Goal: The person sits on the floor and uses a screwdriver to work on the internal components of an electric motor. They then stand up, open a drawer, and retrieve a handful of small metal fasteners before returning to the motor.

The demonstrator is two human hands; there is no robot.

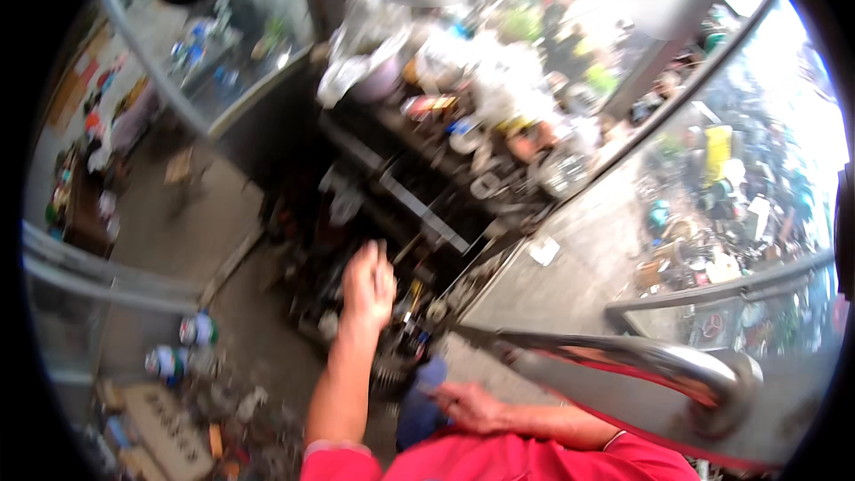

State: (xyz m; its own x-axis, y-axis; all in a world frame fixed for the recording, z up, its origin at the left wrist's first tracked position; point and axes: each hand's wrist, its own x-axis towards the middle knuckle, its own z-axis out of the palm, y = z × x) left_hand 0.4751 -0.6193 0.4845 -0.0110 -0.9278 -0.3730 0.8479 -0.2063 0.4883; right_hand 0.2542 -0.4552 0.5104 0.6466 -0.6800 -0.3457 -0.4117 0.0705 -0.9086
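The picture is motion-blurred; fine detail cannot be read.

The left hand (368, 283) reaches forward and down over a dark, open tool box (419, 214) that sits near the centre of the scene. The fingers are loosely spread, back of the hand up. No object shows between them; whether the fingertips touch the contents cannot be told.

The right hand (468, 405) lies low and near the body, just right of the left forearm. Its fingers curl against a blue object (426, 376), which is partly hidden. Whether the hand grips it or only rests on it cannot be told.

Small metal parts (405, 316) with yellow and black pieces lie directly below the left hand, between the two hands.

A shiny metal handrail (623, 354) crosses the near right, with a red edge under it. It passes just beside the right hand and covers the floor behind it.

On the far side of the tool box a heap of white plastic bags (485, 71) and cluttered goods fills the top centre. A glass display case (227, 44) stands at the far left. Two round cans (183, 347) lie on the ground at the near left. A red sleeve (499, 459) fills the lower edge.
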